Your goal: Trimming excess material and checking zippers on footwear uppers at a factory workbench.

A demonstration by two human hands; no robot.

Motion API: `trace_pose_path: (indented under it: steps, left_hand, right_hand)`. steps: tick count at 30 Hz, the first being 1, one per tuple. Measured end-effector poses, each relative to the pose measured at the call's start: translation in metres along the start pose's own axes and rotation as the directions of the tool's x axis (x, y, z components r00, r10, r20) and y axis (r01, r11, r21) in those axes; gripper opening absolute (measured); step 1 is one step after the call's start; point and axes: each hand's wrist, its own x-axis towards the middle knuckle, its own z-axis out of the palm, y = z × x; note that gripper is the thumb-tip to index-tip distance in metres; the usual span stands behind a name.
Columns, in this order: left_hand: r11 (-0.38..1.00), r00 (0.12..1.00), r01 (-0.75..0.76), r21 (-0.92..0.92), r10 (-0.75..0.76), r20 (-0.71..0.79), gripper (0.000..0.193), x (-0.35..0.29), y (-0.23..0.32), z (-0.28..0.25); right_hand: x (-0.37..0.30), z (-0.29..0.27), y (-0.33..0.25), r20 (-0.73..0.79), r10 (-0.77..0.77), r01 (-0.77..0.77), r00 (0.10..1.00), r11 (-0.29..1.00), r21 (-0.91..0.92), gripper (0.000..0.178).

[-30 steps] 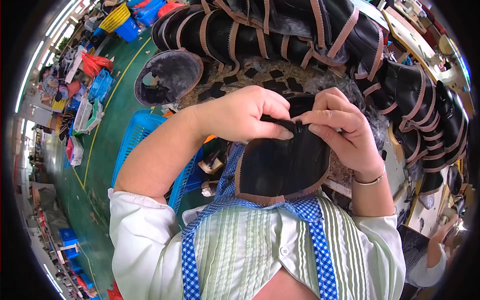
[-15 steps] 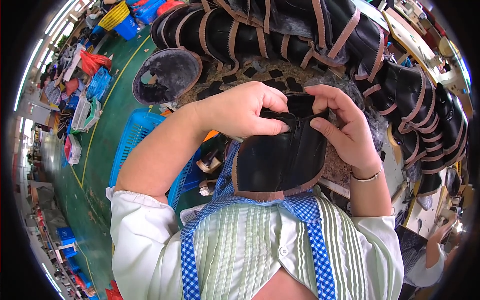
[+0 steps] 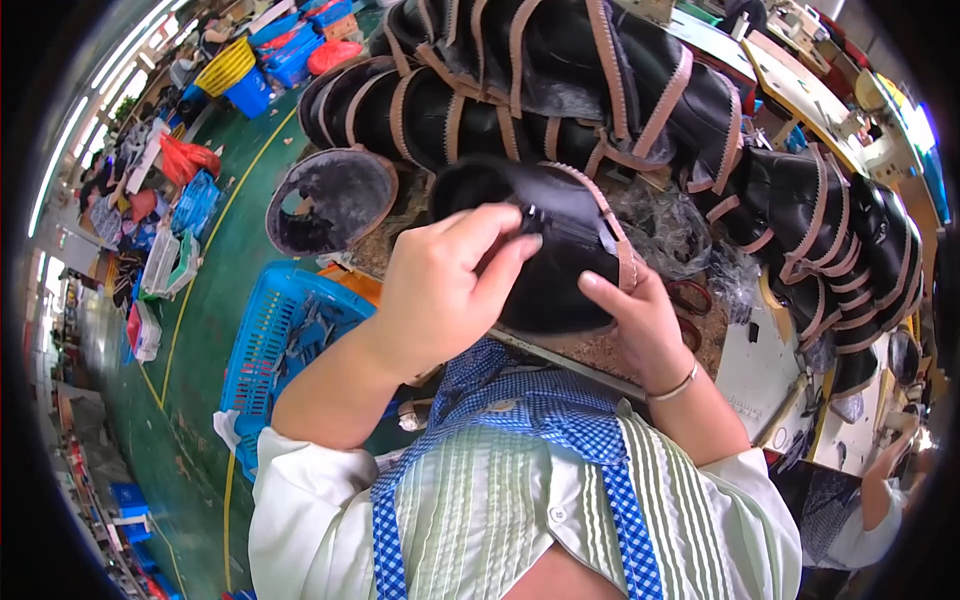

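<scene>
Between my hands, over the work table, is a black leather boot upper [image 3: 560, 295] with a tan, zigzag-cut edge, partly blurred. My left hand [image 3: 440, 285] has its thumb and index finger closed on the upper beside a dark zipper; whether they grip the zipper pull itself I cannot tell. My right hand [image 3: 645, 325] holds the tan edge on the right side, with its thumb on the near face and its other fingers partly hidden behind. Just behind the upper lies a long row of nested black boot uppers [image 3: 480, 125] with the same tan edging.
A grey-lined upper [image 3: 330, 200] lies open at the table's left. Below it stands a blue basket [image 3: 255, 350] with scraps. Clear plastic wrap [image 3: 670, 235] and scissors handles [image 3: 690, 300] are right of my hands. More uppers [image 3: 820, 220] line the right; a co-worker's arm [image 3: 880, 490] shows lower right.
The upper has turned and tilted away from my chest, so its tan edge now faces right. My right hand has moved down onto that edge; my left hand has shifted lower and left.
</scene>
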Motion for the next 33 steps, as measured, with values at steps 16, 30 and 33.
trace_pose_path:
  steps: [16,30,33]
  left_hand:
    - [0.523,0.726,0.666,-0.532,-0.291,0.623,0.032,-0.037,-0.065,0.012]
    - [0.278,0.722,0.687,-0.671,-0.159,0.674,0.02,-0.033,-0.073,-0.007]
    - [0.333,0.736,0.666,-0.668,-0.146,0.661,0.016,-0.037,-0.086,-0.011]
  right_hand:
    - [-0.018,-0.054,-0.021,0.176,-0.461,0.23,0.87,0.063,-0.971,0.039]
    - [-0.057,-0.112,0.001,0.083,-0.478,0.0,0.875,-0.17,-0.985,0.039]
    - [-0.058,-0.104,-0.02,0.107,-0.662,0.042,0.742,-0.114,-0.993,0.037]
